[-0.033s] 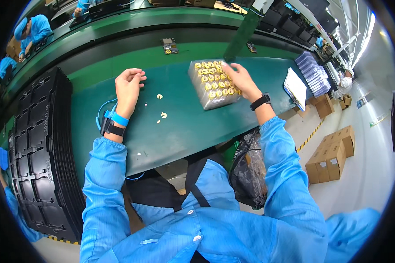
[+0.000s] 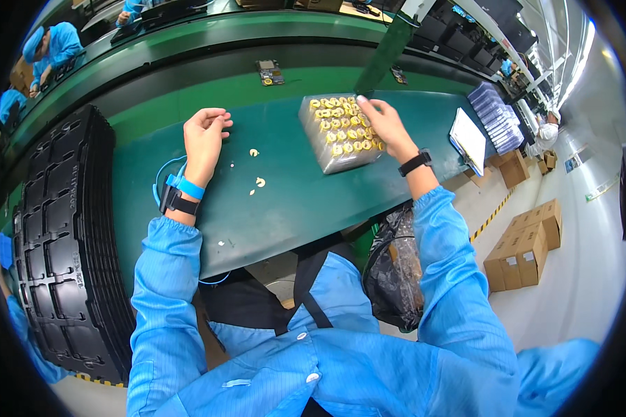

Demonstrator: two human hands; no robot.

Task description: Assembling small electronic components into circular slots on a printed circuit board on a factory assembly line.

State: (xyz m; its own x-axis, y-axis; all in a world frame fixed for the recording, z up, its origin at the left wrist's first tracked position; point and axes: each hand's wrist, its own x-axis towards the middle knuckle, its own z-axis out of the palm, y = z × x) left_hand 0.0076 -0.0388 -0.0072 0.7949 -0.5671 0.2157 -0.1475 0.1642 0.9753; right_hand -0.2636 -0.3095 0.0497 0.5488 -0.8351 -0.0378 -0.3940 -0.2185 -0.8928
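Note:
A see-through block [image 2: 337,161] stands on the green bench, with rows of small yellow C-shaped pieces [image 2: 346,125] on its top. My right hand [image 2: 389,128] is at the block's far right corner. Its thumb and fingers are drawn together there, and what they hold, if anything, is hidden. My left hand [image 2: 205,135] hovers over the left part of the bench, fingers loosely bent and tips apart, with nothing visible in them. Between the hands lie two loose pale C-shaped pieces [image 2: 260,182] and some tiny bits.
Black trays [image 2: 55,236] are stacked at the left. A clipboard [image 2: 469,139] and clear plastic packs [image 2: 497,118] lie at the right end. A circuit board [image 2: 270,72] rests beyond the bench. A black bag [image 2: 393,278] sits below; cartons [image 2: 525,247] stand on the floor.
My right hand has drawn back slightly to the right across the block's top. My left hand and the loose pieces stay almost in place.

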